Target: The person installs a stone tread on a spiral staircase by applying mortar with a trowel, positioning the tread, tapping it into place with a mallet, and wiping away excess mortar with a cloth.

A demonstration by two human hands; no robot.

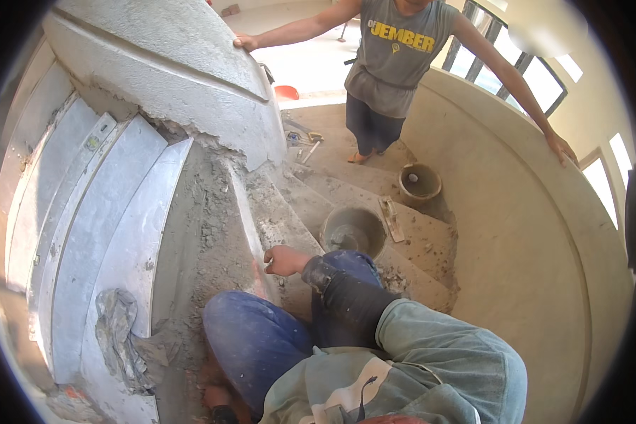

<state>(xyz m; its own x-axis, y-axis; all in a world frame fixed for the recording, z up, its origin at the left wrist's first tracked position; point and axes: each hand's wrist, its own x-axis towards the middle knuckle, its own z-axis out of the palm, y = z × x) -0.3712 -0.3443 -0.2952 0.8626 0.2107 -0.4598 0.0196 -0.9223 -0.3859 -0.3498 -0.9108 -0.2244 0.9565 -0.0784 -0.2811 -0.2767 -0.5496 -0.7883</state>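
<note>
I sit on a curved concrete stair with my knees in blue trousers (254, 339) drawn up. My right hand (283, 260), on a black-sleeved arm, reaches across the knee. Its fingers are curled against the pale narrow edge strip (246, 212) of a step coated in wet grey mortar (208, 233). Whether it holds a tool is hidden. My left hand is out of sight. A mortar-filled bucket (353, 230) stands just beyond the right hand on the step above.
A second bucket (420, 182) and a wooden float (390, 218) lie higher up, with small tools (304, 141) and a red bowl (286, 92) beyond. A co-worker (396, 63) stands on the stair, hands on both curved walls. Grey panels (106, 212) and a crumpled rag (124, 339) lie left.
</note>
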